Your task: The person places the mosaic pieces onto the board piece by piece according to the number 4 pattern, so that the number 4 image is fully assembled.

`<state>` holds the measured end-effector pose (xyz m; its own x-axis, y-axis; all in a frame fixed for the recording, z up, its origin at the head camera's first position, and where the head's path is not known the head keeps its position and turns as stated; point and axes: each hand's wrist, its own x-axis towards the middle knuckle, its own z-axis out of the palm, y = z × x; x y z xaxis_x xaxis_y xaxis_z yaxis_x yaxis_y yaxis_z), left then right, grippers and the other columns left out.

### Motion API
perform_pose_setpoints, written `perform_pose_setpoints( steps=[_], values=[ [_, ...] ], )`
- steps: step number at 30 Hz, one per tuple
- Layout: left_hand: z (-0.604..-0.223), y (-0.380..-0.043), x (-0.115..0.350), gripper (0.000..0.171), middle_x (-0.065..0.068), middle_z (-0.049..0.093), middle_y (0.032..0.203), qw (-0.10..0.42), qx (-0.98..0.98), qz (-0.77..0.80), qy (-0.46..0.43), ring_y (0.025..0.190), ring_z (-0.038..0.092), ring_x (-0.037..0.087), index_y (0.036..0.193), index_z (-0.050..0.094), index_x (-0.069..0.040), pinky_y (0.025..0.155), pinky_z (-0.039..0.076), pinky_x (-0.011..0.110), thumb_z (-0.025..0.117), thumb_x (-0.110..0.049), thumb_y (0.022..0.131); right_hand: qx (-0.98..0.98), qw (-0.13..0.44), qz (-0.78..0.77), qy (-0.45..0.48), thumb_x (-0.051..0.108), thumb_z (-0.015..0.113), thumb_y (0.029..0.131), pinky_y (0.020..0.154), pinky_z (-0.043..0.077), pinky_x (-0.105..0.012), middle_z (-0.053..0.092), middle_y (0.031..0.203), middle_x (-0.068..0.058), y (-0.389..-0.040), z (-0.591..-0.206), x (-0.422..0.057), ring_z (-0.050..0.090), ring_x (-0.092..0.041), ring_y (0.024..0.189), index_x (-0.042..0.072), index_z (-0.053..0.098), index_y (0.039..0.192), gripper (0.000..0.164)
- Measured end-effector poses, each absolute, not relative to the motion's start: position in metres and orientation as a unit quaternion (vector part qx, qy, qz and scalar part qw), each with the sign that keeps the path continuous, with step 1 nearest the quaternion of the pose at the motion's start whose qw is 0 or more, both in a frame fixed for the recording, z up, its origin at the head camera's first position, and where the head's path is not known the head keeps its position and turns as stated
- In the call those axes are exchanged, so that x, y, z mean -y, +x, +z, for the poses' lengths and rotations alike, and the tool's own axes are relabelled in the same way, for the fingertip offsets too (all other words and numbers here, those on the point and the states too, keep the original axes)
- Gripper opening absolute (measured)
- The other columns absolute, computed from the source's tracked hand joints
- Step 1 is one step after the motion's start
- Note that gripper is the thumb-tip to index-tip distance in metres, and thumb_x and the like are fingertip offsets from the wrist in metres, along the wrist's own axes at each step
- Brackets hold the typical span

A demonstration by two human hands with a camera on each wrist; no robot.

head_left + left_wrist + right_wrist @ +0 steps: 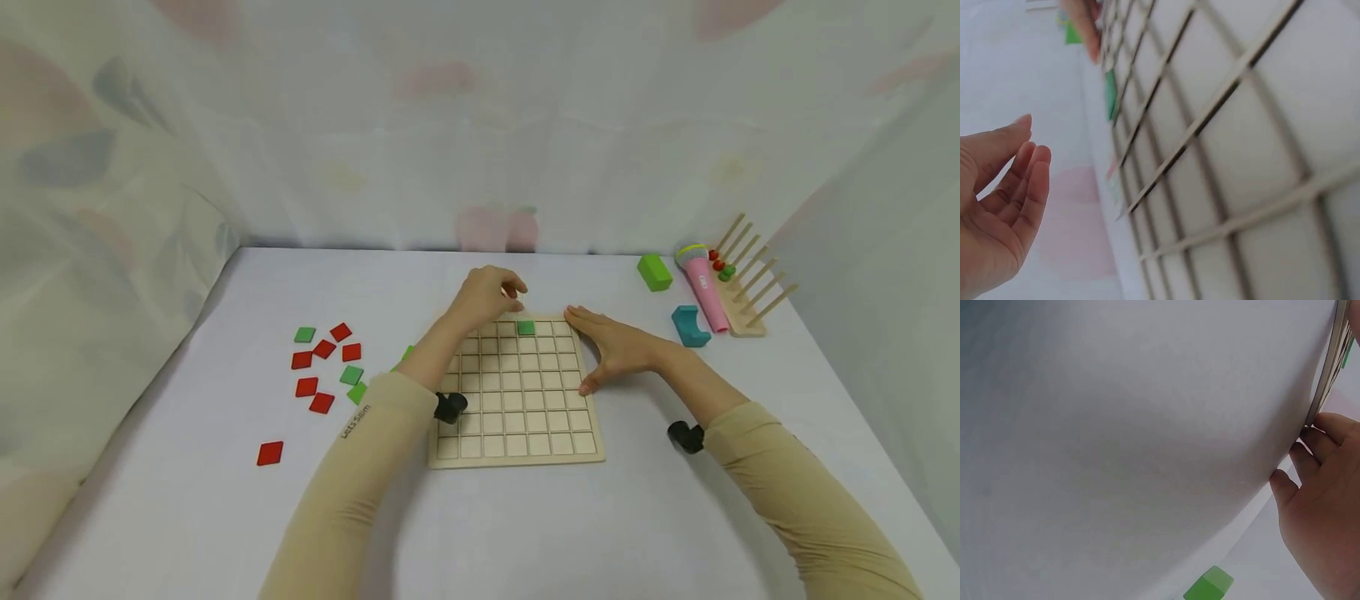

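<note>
A light wooden grid board lies flat on the white table, with one green square tile in its far row. Over the board's far edge, left of that tile, is my left hand. Its thumb and loosely bent fingers stand apart in the left wrist view, and I see nothing between them. My right hand is spread along the board's right side. Its thumb touches the side edge and its fingertips reach the far right corner. In the right wrist view, fingertips rest by the board's edge.
Several red tiles and green tiles lie scattered left of the board, some partly behind my left arm. At the far right are a green block, a teal block, a pink toy microphone and a wooden peg stand.
</note>
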<state>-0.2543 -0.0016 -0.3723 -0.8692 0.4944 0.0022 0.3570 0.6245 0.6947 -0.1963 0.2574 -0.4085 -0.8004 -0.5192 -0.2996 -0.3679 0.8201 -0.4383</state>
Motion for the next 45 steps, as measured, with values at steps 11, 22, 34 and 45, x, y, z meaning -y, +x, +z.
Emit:
perform_pose_setpoints(
  steps=[11,22,34,45],
  values=[
    [-0.342,-0.277,0.07,0.03,0.014,0.069,0.111,0.068,-0.888,0.407,0.203,0.103,0.068,0.029,0.118,0.069,-0.009,0.086,0.054,0.039,0.072,-0.016,0.09,-0.933,0.207,-0.175,-0.236,0.06,0.083,0.064,0.125,0.013,-0.055,0.007,0.168,-0.014,-0.196,-0.412,-0.257,0.006,-0.035,0.157,0.003,0.01,0.158,0.132],
    [-0.347,-0.283,0.173,0.034,0.016,0.064,0.122,0.055,-0.918,0.373,0.121,0.116,0.062,0.033,0.125,0.065,-0.01,0.097,0.048,0.049,0.067,-0.022,0.094,-0.935,0.206,-0.17,-0.234,0.061,0.082,0.064,0.125,0.014,-0.055,0.007,0.168,-0.013,-0.195,-0.411,-0.256,0.006,-0.034,0.157,0.004,0.011,0.158,0.132],
    [-0.374,-0.278,0.256,0.042,0.02,0.057,0.133,0.095,-0.933,0.342,0.064,0.113,0.058,0.036,0.134,0.058,-0.008,0.096,0.047,0.046,0.059,-0.031,0.098,-0.935,0.204,-0.169,-0.234,0.06,0.082,0.064,0.125,0.014,-0.056,0.007,0.168,-0.014,-0.194,-0.412,-0.258,0.007,-0.035,0.157,0.003,0.01,0.158,0.132],
    [-0.393,-0.274,0.297,0.039,0.025,0.051,0.139,0.163,-0.933,0.316,0.061,0.12,0.049,0.037,0.134,0.058,-0.003,0.098,0.048,0.044,0.053,-0.024,0.101,-0.935,0.201,-0.171,-0.235,0.059,0.082,0.065,0.125,0.012,-0.056,0.008,0.168,-0.016,-0.193,-0.412,-0.257,0.007,-0.036,0.156,0.002,0.011,0.158,0.13]
  ],
)
